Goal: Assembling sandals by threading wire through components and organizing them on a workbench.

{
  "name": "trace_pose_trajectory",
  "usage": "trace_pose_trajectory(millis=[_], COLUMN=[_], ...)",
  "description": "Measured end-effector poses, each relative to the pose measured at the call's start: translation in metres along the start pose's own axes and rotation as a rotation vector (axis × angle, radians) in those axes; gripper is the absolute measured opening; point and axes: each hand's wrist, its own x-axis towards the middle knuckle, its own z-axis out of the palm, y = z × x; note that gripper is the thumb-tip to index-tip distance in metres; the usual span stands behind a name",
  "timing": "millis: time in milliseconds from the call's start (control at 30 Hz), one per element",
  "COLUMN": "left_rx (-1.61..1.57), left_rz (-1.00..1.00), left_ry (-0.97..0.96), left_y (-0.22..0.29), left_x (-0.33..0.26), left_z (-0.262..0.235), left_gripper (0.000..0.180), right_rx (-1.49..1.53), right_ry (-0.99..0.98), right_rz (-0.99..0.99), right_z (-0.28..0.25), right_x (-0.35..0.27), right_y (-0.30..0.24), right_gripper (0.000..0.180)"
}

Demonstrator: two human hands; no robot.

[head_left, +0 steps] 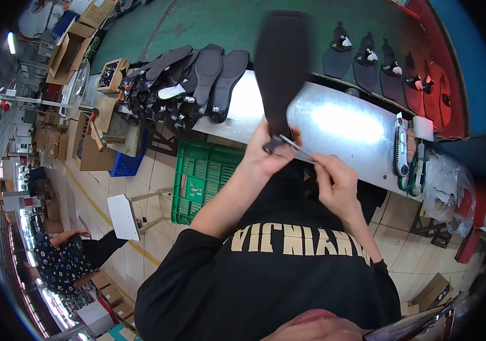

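Note:
My left hand (270, 153) is closed around the lower end of a black sandal (284, 62), whose dark sole points up and is slightly smeared by motion. A small dark part (273, 144) sticks out beside that grip. In a pinch, my right hand (336, 184) holds a thin metal tool (295, 145). The tool's far end meets the lower end of the sandal; its exact kind is too small to make out. On the metal bench to the left lies a pile of black sandals (166, 85), soles partly up.
Several sandals (336, 57) stand in a row on the green belt (231, 25). Scissors (418, 173) and a utility knife (400, 148) lie at the right end of the metal bench (339, 119). Below are a green crate (197, 182) and a white stool (122, 217); another person (66, 256) is at left.

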Motion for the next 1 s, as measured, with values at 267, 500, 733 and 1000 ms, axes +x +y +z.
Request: trace_pose_trajectory(millis=[267,500,733,1000], left_rx=[-0.245,-0.160,0.149,0.220], left_rz=[-0.105,0.075,0.221,0.281], left_ry=[-0.088,-0.277,-0.058,-0.074], left_y=[-0.020,-0.025,-0.023,0.004], left_x=[0.008,0.013,0.008,0.013], left_z=[-0.020,-0.019,-0.011,0.004], left_gripper=[0.042,0.049,0.073,0.074], right_rx=[-0.143,-0.042,-0.033,-0.006], right_ry=[-0.059,0.023,-0.047,-0.040], right_rz=[0.004,0.062,0.021,0.039], right_z=[0.009,0.018,0.019,0.017], right_x=[-0.005,-0.008,-0.014,-0.022], right_y=[0.008,0.006,0.002,-0.002], right_gripper=[0.011,0.009,0.011,0.016])
